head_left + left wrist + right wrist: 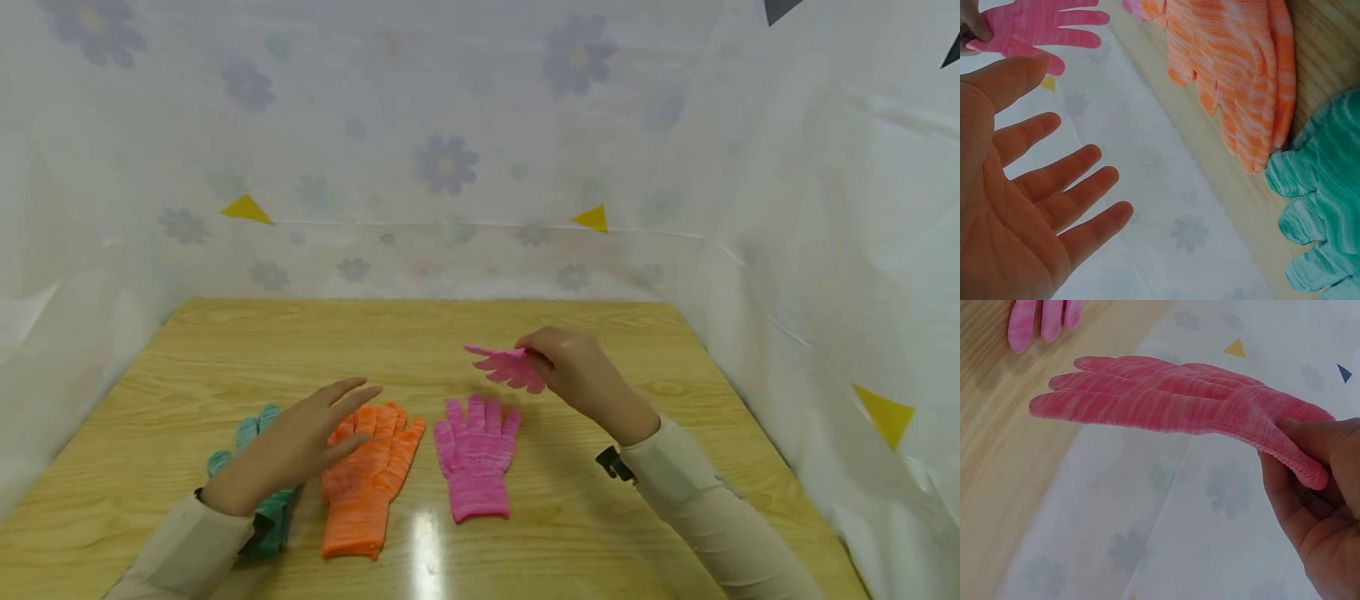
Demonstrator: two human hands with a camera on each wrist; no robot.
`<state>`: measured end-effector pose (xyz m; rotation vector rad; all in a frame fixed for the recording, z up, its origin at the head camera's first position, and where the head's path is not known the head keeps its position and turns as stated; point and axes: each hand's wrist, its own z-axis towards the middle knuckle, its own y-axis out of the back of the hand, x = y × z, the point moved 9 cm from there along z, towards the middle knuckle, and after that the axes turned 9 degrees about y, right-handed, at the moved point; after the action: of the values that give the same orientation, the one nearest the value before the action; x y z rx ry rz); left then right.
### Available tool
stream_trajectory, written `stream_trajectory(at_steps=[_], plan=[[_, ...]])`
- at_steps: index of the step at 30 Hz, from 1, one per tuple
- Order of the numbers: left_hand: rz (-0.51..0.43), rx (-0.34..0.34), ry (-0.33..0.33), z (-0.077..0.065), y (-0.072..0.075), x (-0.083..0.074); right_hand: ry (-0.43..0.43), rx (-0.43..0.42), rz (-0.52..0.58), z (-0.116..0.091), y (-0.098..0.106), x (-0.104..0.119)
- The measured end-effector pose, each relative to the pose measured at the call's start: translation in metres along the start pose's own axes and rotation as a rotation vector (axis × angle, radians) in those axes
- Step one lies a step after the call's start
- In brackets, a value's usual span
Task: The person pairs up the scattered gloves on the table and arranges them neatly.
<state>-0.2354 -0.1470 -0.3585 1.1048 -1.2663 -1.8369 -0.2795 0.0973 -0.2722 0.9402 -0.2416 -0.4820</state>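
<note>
My right hand [581, 373] pinches a pink knit glove [1166, 397] by its cuff and holds it above the table, fingers pointing left. Below it a second pink glove [476, 458] lies flat, fingers toward the back. Left of that, orange gloves [360, 508] lie stacked, with two edges showing in the left wrist view. My left hand [303, 437] hovers over the orange and green gloves, fingers spread and holding nothing. Green gloves [1335, 206] lie furthest left, partly hidden under my left forearm in the head view.
The wooden table [600, 517] is enclosed by white flower-patterned sheeting [450, 100] at the back and both sides. Yellow triangles [592, 218] are stuck on the sheeting. Dark bands sit at both wrists.
</note>
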Motion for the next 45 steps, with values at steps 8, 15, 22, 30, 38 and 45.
stream_trajectory(at_steps=[8, 15, 22, 30, 38, 45], plan=[[0.003, -0.010, -0.007, 0.002, 0.001, -0.001, 0.007, 0.068, 0.023, 0.005, -0.016, 0.010], [0.014, -0.011, -0.010, 0.002, 0.003, -0.002, 0.008, 0.101, 0.018, 0.005, -0.022, 0.010], [0.014, 0.002, -0.001, 0.002, 0.002, 0.000, 0.049, 0.081, 0.012, 0.005, -0.020, 0.016], [0.007, -0.029, -0.042, 0.000, 0.006, -0.004, 0.111, 0.121, 0.083, -0.010, -0.041, 0.038], [0.005, -0.017, -0.041, 0.000, 0.004, -0.004, 0.128, 0.125, 0.077, -0.019, -0.051, 0.056], [0.007, -0.012, -0.027, -0.001, 0.003, -0.002, 0.135, 0.052, 0.046, -0.022, -0.048, 0.064]])
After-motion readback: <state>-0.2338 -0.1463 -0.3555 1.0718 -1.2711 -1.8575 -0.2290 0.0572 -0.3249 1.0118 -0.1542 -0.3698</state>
